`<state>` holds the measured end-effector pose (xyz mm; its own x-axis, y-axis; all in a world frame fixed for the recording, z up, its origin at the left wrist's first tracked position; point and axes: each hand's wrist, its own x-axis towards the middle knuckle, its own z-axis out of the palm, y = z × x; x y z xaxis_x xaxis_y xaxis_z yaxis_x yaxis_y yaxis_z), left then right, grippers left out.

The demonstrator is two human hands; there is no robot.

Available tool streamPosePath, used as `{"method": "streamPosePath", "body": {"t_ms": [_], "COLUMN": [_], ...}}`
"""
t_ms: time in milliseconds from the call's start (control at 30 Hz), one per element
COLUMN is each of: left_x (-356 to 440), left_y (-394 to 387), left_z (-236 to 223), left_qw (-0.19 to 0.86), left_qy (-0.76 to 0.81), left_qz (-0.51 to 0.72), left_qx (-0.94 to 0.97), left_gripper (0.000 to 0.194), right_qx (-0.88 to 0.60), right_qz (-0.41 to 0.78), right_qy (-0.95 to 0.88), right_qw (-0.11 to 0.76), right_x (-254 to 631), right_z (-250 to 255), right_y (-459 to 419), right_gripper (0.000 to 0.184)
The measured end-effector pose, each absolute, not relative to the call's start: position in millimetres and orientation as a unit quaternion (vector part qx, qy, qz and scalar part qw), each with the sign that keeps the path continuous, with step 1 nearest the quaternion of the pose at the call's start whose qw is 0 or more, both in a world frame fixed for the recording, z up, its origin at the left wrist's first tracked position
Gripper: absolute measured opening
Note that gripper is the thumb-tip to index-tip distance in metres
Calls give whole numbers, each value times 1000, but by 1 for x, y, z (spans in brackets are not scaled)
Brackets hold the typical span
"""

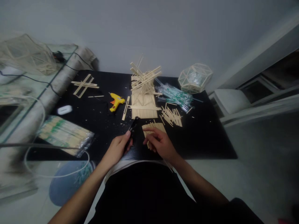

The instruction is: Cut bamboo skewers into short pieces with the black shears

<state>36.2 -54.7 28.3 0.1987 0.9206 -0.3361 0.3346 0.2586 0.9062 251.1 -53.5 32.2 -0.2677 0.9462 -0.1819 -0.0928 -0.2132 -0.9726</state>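
Observation:
My left hand (pixel 118 147) is wrapped round a slim black tool (pixel 134 126), its far end angled up toward the wooden slats; I cannot make out its exact kind. My right hand (pixel 160 141) hovers over a small bundle of short wooden sticks (pixel 161 127), index finger stretched out, the other fingers loosely curled and nothing visible in them. Just beyond the hands lies a flat row of wooden slats (pixel 144 112), with a pile of crossed sticks (pixel 146 77) on top. Loose cut sticks (pixel 172 115) are scattered right of the slats.
A yellow glue gun (pixel 116 101) lies on the black table (pixel 201 137). Packaged sticks (pixel 65 133) and a white case (pixel 64 109) are at left. Clear green-marked wrappers (pixel 176 95) and a wooden-framed polyhedron (pixel 195 78) sit at right. A white cable (pixel 87 163) loops past the front-left edge.

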Motion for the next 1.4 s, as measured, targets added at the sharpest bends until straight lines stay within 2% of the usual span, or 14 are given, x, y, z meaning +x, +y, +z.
{"method": "streamPosePath", "body": {"t_ms": [133, 267, 467, 633, 800, 1000, 1133, 1200, 1267, 1400], "left_x": [41, 40, 28, 17, 6, -1, 0, 0, 1, 7], "left_y": [-58, -62, -56, -48, -43, -41, -38, -35, -31, -20], "left_z": [26, 30, 36, 45, 55, 62, 66, 68, 69, 75], "left_qw": [575, 584, 550, 472, 328, 203, 152, 136, 123, 121], "left_qy": [540, 526, 525, 547, 609, 642, 621, 609, 598, 574], "left_qz": [313, 352, 501, 562, 537, 479, 461, 452, 444, 438], "left_qx": [529, 508, 413, 403, 482, 563, 616, 637, 656, 681], "left_gripper": [59, 50, 26, 25, 27, 32, 32, 31, 29, 26], "right_qx": [-462, -473, -512, -557, -598, -611, -619, -612, -584, -488], "right_qz": [605, 575, 534, 467, 353, 218, 175, 162, 176, 270], "right_qy": [-446, -410, -431, -549, -673, -758, -766, -774, -792, -814], "right_qw": [471, 527, 517, 412, 254, 65, -16, -21, 10, 163], "right_x": [257, 273, 295, 295, 281, 258, 248, 247, 247, 242], "right_z": [40, 46, 34, 22, 23, 27, 31, 33, 35, 40], "right_y": [-46, -35, -30, -32, -26, -24, -28, -28, -24, -10], "right_gripper": [24, 32, 35, 25, 8, 24, 37, 36, 32, 20]}}
